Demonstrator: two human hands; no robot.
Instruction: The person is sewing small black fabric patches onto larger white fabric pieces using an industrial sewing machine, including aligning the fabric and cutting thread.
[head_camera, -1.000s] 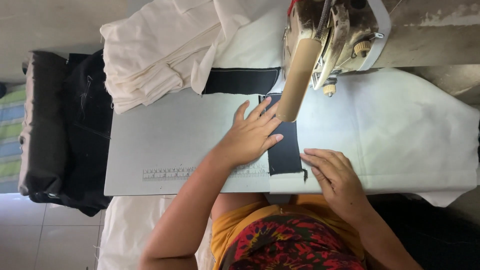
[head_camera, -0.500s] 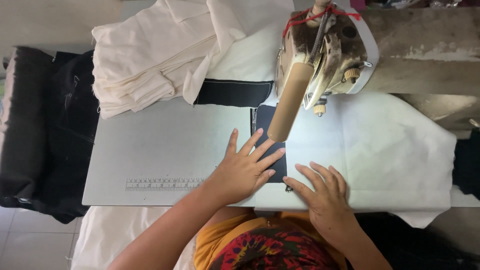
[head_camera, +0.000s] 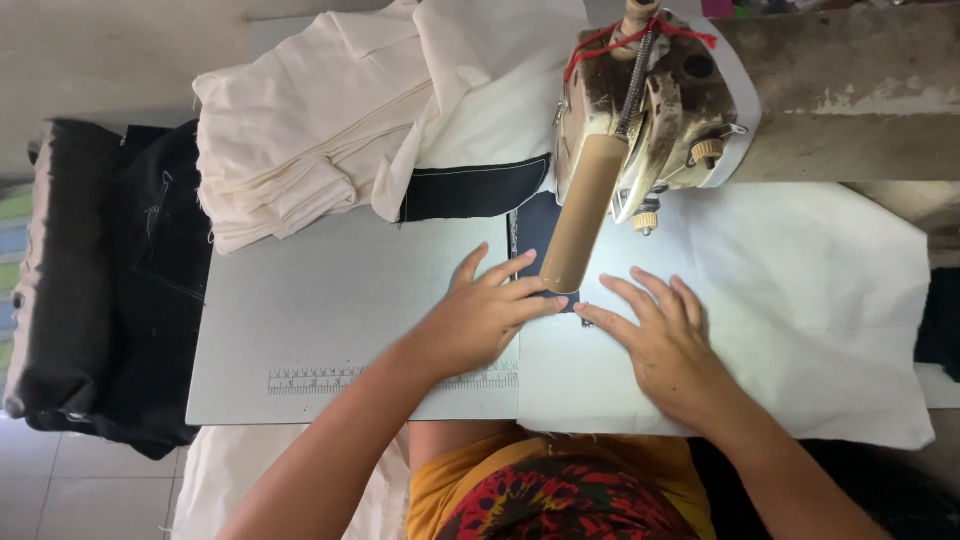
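While hands (head_camera: 575, 325) flatten it, dark strip (head_camera: 535, 235) runs lengthwise away.

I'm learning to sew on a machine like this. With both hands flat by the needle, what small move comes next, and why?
Probably ease the fabric further under the sewing machine head. The left hand lies flat on the dark strip, the right hand flat on the white cloth, fingertips meeting just before the machine.

Bright, even daylight — soft shadows, fingertips slightly motion-blurred.
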